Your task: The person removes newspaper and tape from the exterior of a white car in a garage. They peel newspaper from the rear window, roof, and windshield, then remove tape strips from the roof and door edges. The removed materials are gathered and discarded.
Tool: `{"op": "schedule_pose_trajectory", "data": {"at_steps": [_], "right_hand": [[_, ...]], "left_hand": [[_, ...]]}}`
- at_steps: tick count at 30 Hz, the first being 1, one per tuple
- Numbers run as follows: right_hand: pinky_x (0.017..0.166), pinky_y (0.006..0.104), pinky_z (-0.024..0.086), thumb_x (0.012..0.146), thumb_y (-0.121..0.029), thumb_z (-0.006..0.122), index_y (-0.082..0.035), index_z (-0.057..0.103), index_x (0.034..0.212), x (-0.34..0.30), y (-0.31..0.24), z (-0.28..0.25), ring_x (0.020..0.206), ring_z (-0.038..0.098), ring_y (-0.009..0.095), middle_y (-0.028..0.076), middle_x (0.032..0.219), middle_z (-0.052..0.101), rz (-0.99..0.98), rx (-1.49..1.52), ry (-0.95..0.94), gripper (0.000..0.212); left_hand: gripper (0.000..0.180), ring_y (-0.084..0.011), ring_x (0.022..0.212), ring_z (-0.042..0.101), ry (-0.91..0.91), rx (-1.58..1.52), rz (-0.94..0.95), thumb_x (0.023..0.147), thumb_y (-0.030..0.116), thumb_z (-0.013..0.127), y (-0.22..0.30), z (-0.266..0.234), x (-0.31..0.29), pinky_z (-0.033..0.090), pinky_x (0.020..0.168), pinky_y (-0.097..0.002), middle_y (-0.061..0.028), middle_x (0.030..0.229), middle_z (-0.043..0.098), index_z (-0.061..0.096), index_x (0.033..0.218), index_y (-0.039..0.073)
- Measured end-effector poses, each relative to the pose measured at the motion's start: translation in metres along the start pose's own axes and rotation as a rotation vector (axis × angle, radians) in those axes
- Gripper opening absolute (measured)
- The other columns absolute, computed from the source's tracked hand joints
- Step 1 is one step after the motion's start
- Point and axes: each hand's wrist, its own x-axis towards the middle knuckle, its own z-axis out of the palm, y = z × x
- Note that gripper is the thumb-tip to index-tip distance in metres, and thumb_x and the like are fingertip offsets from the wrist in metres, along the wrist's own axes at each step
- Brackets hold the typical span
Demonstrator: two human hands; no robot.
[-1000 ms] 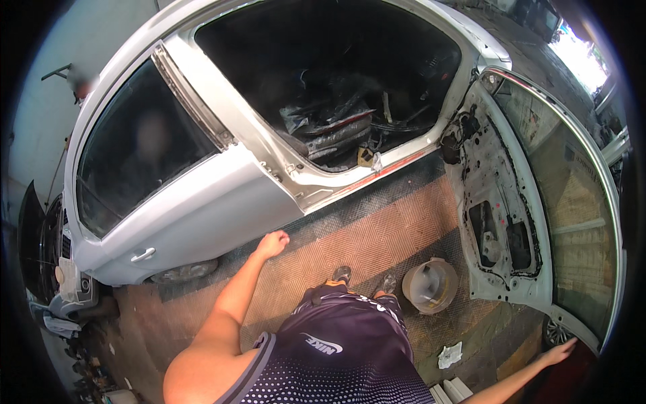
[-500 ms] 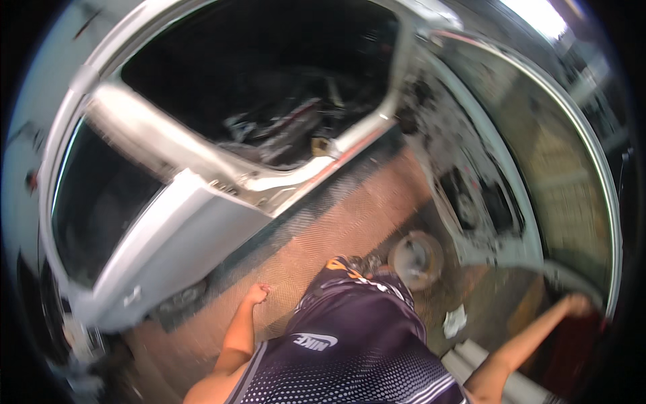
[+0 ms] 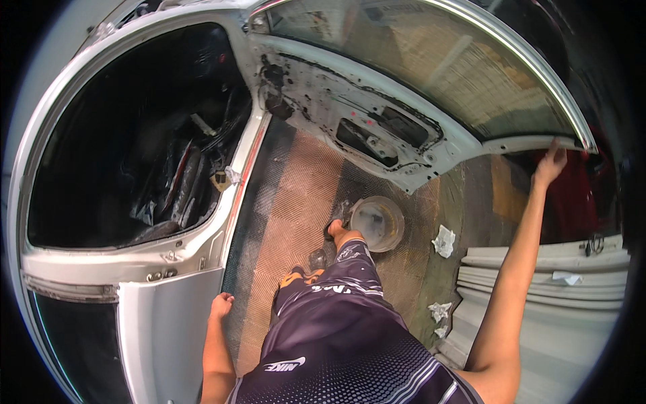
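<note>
Reaching far out to the side, the right hand (image 3: 550,163) touches the rear edge of the open car door (image 3: 377,114), with the fingers laid close together against the lower corner of the window frame; I cannot tell if they curl around the edge or only press on it. The door is white, without its inner panel, so bare metal with dark holes is visible under the glass, and it stands wide open, above and in front of the person. The left hand (image 3: 221,306) hangs low beside the body, near the silver rear door (image 3: 161,337) of the car, with the fingers loosely curled together and holding nothing; it seems just beside the panel, but I cannot tell if it touches it. Between the two doors the door opening (image 3: 134,148) shows a dark, stripped interior. On the patterned floor, a round pale bucket (image 3: 377,222) stands just beside the person's forward foot (image 3: 336,231). Some crumpled white rags (image 3: 443,240) lie near it, and a stack of white body panels (image 3: 545,283) lies under the right arm.
</note>
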Motion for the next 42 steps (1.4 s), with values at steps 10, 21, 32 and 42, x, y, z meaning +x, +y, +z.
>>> {"op": "schedule_pose_trajectory", "data": {"at_steps": [10,21,32,42], "right_hand": [[0.108,0.0363,0.039,0.095,-0.032,0.072,0.015,0.043,0.134,-0.002,-0.016,-0.001,0.125,0.055,0.026,0.023,0.135,0.056,0.162,-0.017,0.115,0.069],[0.108,0.035,0.043,0.102,-0.03,0.06,0.003,0.056,0.138,-0.008,-0.015,-0.037,0.123,0.058,0.022,0.015,0.137,0.061,0.294,-0.15,-0.029,0.049],[0.105,0.0407,0.042,0.1,-0.013,0.049,0.011,0.055,0.133,0.011,-0.054,-0.071,0.118,0.058,0.029,0.02,0.131,0.06,0.246,0.399,-0.746,0.04],[0.111,0.0459,0.039,0.085,-0.009,0.069,0.004,0.053,0.139,-0.01,-0.219,0.008,0.138,0.046,0.041,0.028,0.153,0.04,-0.43,1.294,-1.422,0.058]], "left_hand": [[0.035,-0.0347,0.11,0.067,-0.045,0.163,0.289,0.094,0.029,0.062,0.125,0.01,-0.022,0.051,0.096,-0.0423,-0.0198,0.113,0.071,0.069,0.12,0.006],[0.035,-0.0375,0.11,0.063,0.137,0.218,0.62,0.095,0.031,0.061,0.286,0.076,-0.124,0.05,0.093,-0.0461,-0.0191,0.113,0.067,0.067,0.116,0.004],[0.077,-0.0345,0.131,0.047,0.753,-0.531,1.364,0.097,0.053,0.058,0.705,0.144,-0.416,0.047,0.102,-0.0442,-0.0236,0.143,0.038,0.036,0.147,-0.002],[0.092,-0.0314,0.131,0.047,1.413,-0.838,1.123,0.096,0.058,0.056,0.681,0.052,-0.538,0.045,0.103,-0.0428,-0.0206,0.153,0.033,0.021,0.155,-0.003]]}}
